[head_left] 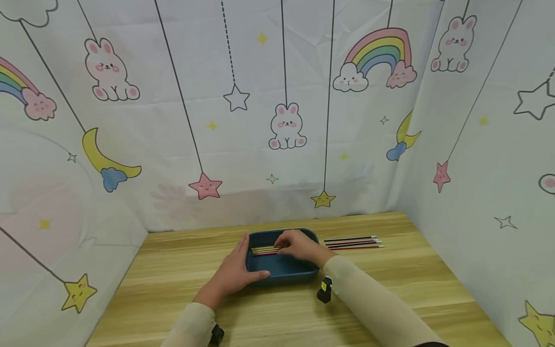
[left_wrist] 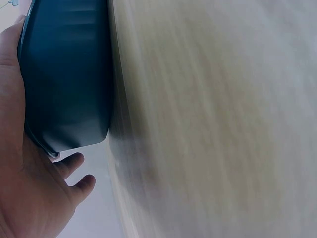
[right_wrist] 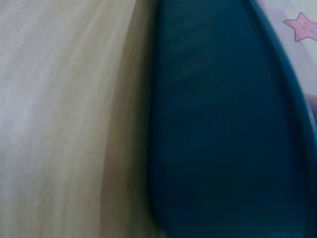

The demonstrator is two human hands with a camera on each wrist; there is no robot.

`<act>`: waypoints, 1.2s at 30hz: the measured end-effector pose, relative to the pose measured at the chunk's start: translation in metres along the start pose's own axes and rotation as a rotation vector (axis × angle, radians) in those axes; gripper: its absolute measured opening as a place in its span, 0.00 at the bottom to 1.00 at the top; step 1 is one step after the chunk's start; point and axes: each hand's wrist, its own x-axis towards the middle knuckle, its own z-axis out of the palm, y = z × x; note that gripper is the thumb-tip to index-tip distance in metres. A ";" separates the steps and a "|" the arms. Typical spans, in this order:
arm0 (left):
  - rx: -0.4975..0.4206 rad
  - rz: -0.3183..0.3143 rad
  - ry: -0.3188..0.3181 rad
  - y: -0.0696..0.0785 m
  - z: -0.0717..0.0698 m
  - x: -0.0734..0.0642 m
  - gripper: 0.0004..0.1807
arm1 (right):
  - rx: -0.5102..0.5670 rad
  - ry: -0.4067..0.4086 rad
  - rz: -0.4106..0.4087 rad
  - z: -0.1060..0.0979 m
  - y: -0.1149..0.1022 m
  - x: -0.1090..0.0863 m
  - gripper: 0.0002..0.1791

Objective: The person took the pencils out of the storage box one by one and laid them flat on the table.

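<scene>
A dark blue plastic tray (head_left: 286,278) with raised walls sits on the wooden table. Inside it, toward the back left, lie several pencils (head_left: 262,250) side by side, some of them yellow. My left hand (head_left: 231,272) holds the tray's left end, thumb along the front rim and fingers at the left side. In the left wrist view this hand (left_wrist: 34,188) wraps the tray's corner. Reaching over the tray's right side, my right hand (head_left: 300,245) has its fingertips on the right ends of the pencils and pinches them. The right wrist view shows mostly the tray's outer wall (right_wrist: 223,129).
Several dark and red pencils (head_left: 353,242) with white ends lie on the wooden table (head_left: 390,284) just right of the tray. White cloth (head_left: 243,144) printed with rabbits, stars and rainbows hangs behind the table and along both sides.
</scene>
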 end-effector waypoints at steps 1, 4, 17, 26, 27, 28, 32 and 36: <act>-0.004 0.000 0.000 0.000 0.000 0.000 0.76 | 0.003 0.000 0.004 0.001 0.000 0.001 0.08; -0.009 -0.002 -0.003 0.001 -0.001 0.000 0.75 | -0.016 0.000 0.001 0.005 0.003 0.002 0.08; -0.022 -0.011 -0.007 0.002 -0.001 -0.001 0.75 | -0.141 -0.029 -0.017 0.012 0.001 0.000 0.09; -0.021 -0.017 -0.007 0.003 -0.002 -0.002 0.74 | -0.158 -0.063 -0.044 0.014 0.000 0.002 0.11; -0.019 -0.015 -0.006 0.003 -0.002 -0.002 0.74 | -0.156 -0.068 -0.050 0.014 0.000 0.003 0.11; -0.019 -0.014 -0.006 0.003 -0.002 -0.002 0.74 | -0.155 -0.073 -0.055 0.013 0.000 0.003 0.11; -0.016 -0.009 -0.003 0.002 -0.001 -0.002 0.74 | -0.164 -0.084 -0.079 0.013 0.000 0.004 0.11; -0.014 -0.003 0.004 0.002 0.000 -0.002 0.75 | -0.167 -0.072 -0.087 0.013 0.002 0.003 0.11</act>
